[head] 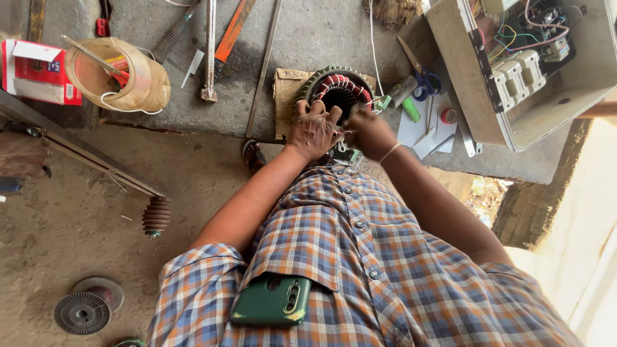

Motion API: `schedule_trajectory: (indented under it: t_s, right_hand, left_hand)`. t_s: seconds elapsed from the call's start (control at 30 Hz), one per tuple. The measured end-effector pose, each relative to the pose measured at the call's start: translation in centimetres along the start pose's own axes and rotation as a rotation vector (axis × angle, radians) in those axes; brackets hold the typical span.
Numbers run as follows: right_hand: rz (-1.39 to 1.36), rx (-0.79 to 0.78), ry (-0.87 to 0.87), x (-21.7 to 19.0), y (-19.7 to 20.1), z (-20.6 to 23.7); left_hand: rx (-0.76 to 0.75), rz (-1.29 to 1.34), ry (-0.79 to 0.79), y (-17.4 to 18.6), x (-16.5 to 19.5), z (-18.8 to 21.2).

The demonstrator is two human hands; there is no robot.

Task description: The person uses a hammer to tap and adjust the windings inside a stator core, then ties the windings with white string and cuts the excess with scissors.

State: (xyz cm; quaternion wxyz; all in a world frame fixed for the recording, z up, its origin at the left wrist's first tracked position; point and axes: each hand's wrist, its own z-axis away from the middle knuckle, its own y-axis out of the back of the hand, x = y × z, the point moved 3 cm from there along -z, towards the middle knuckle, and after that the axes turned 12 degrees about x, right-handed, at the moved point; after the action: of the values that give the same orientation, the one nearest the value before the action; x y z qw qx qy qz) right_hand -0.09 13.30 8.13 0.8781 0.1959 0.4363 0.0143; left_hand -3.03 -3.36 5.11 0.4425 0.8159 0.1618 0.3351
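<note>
Head view, looking down past a plaid shirt with a green phone (271,300) in the chest pocket.

Work piece: a motor stator (337,88), finned ring housing with red-and-white coil windings around its bore, sits on a scrap of cardboard (284,96) at the near edge of the grey concrete tabletop (308,38), directly ahead of the person.

Left hand (313,128): laid on the near-left rim of the stator, fingers spread and curled over the windings, pressing on them; not wrapped round any loose thing.

Right hand (367,132): at the near-right rim, fingers pinched together on something thin next to the windings; too small to tell what it is. The two hands are almost touching.

Surroundings:
- Blue-handled scissors (421,76) just right of the stator, with a green-handled tool (411,109) and white paper sheets (424,132) near them.
- A small roll of red tape (448,115) on the paper.
- An open grey electrical box (514,71) with wiring and white breakers at far right, tilted on the tabletop.
- A clear plastic jar (119,76) lying on its side at left, a red-and-white carton (38,72) beside it.
- An orange-bladed saw (232,32) and metal rods (210,51) at the back of the tabletop.
- On the dirt floor: a ribbed brown insulator (156,217) and a round grinding disc (82,313).
</note>
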Motion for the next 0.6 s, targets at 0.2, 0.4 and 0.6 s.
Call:
schedule_trajectory:
  t_s: [0.2,0.4,0.6]
  right_hand:
    - [-0.015,-0.104,0.227,-7.0,6.2,-3.4]
    - [0.921,-0.092,0.847,-1.2,-0.5,-0.5]
    - [-0.163,-0.213,-0.216,0.4,4.0,-2.4]
  left_hand:
    - [0.079,0.109,-0.001,0.6,0.3,0.2]
    - [0.085,0.076,0.039,0.9,0.6,0.0]
    - [0.082,0.068,0.064,0.4,0.8,0.1]
